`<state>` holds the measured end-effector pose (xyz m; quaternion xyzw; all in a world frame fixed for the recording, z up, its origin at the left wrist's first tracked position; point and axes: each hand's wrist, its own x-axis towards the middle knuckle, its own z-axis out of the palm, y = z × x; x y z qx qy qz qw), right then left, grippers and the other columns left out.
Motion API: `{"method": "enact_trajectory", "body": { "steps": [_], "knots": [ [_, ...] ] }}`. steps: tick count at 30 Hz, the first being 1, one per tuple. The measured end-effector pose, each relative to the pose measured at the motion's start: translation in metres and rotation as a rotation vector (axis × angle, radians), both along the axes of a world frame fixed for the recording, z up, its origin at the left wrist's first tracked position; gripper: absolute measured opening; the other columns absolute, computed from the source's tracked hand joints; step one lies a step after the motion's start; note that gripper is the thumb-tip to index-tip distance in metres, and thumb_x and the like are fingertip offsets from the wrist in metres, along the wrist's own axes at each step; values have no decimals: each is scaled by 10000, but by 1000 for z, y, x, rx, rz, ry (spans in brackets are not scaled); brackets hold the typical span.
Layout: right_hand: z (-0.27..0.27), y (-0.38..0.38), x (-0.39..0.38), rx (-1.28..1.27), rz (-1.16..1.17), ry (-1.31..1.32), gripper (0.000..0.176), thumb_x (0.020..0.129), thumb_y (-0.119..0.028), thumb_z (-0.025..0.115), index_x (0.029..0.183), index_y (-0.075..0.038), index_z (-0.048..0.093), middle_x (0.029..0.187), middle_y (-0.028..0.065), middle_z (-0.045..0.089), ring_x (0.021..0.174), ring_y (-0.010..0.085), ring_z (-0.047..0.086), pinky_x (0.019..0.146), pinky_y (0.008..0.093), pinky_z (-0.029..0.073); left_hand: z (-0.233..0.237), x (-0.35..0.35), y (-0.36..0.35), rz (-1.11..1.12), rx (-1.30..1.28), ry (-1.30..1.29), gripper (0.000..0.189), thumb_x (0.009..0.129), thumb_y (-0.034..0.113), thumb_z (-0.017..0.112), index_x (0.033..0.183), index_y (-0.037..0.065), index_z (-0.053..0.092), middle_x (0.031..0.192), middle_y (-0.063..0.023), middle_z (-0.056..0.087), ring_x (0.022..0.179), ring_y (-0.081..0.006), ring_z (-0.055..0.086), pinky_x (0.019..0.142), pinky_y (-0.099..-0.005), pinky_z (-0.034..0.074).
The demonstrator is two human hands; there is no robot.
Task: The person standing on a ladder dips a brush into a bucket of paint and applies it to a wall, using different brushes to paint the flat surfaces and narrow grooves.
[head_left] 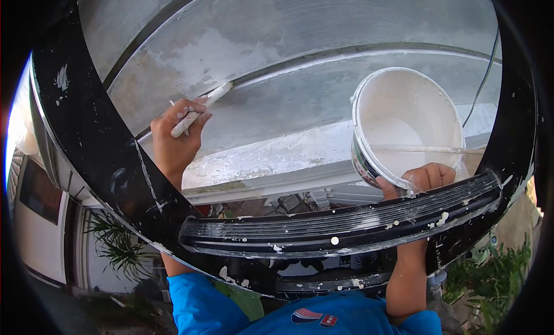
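Observation:
My left hand (pixel 179 127) is closed around a white-smeared paintbrush (pixel 218 94). The brush's tip touches the grey wall (pixel 277 23) at the left end of a pale-edged groove (pixel 346 52). White smudges mark my fingers. On the right, my right hand (pixel 430 176) grips the near rim of a white bucket (pixel 369 92), thumb outside and fingers over the edge. The bucket tilts towards me, with white paint (pixel 395 130) inside. Across its opening runs a thin whitish rod (pixel 415 148), which may be the bucket's handle.
A black ladder (pixel 340 219) with paint-spotted rungs and side rails stands between me and the wall. A whitish ledge (pixel 271 159) runs below the brush. A dark cable (pixel 485 75) hangs at right. Green plants (pixel 496 283) grow far below.

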<state>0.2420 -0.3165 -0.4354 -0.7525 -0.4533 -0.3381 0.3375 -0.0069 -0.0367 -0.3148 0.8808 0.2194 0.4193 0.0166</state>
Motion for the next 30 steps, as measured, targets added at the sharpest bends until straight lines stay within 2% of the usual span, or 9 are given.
{"method": "enact_trajectory", "body": {
  "steps": [1,6,12,18,20,25,27,29,30],
  "knots": [
    [3,-1,0,-8,18,2,399,708,-440,769,757,-118,539,777,46,493,904,276,504,806,462,420,-3,19,-9,-41,-10,-7,115,823,-26,767,891,-12,676,945,-137,764,939,-208,734,809,-300,544],
    [0,1,3,68,90,-10,388,647,-373,790,761,-101,538,806,68,492,893,291,484,779,465,411,-1,114,-41,-157,66,48,131,801,3,786,882,16,685,981,-136,765,740,-216,703,671,-302,539],
    [0,1,2,76,88,7,390,632,-363,792,768,-94,545,816,72,488,898,292,477,783,467,407,-4,184,-39,-494,52,-18,134,802,40,801,882,37,693,963,-130,765,742,-203,706,655,-308,544],
    [4,-1,0,17,45,-1,413,602,-351,823,783,-91,558,802,72,516,912,301,503,804,473,428,-21,235,-39,-667,79,-63,150,786,10,791,900,47,701,980,-103,764,797,-248,721,708,-314,573],
    [1,-3,0,-11,29,-8,438,599,-349,853,806,-88,568,854,71,540,959,302,506,812,480,442,-20,223,-34,-700,98,-29,190,772,-17,779,932,51,702,1016,-92,759,837,-260,730,743,-330,582],
    [-1,-4,-3,-16,39,47,463,615,-340,875,855,-76,579,886,79,544,975,305,504,845,511,443,-21,139,-3,-508,49,25,219,762,-50,777,936,55,696,1051,-84,761,958,-277,737,801,-348,582],
    [2,-6,-2,-28,48,15,461,616,-336,876,850,-80,572,879,77,536,965,307,504,849,514,440,-23,87,-1,-321,122,24,193,774,-50,773,912,54,687,1082,-94,757,1037,-276,726,846,-347,579],
    [7,-4,-4,12,50,4,407,657,-332,862,766,-84,558,802,69,540,916,295,503,813,478,434,-28,31,13,-188,225,-36,270,764,-81,748,991,56,701,993,-125,752,946,-298,734,800,-352,577],
    [9,-2,-4,34,51,0,393,677,-329,855,724,-86,551,763,64,542,892,290,502,795,461,431,-32,-2,23,-93,212,-25,276,781,-67,757,1024,51,698,1029,-138,747,964,-303,731,824,-348,571]
  ]
}}
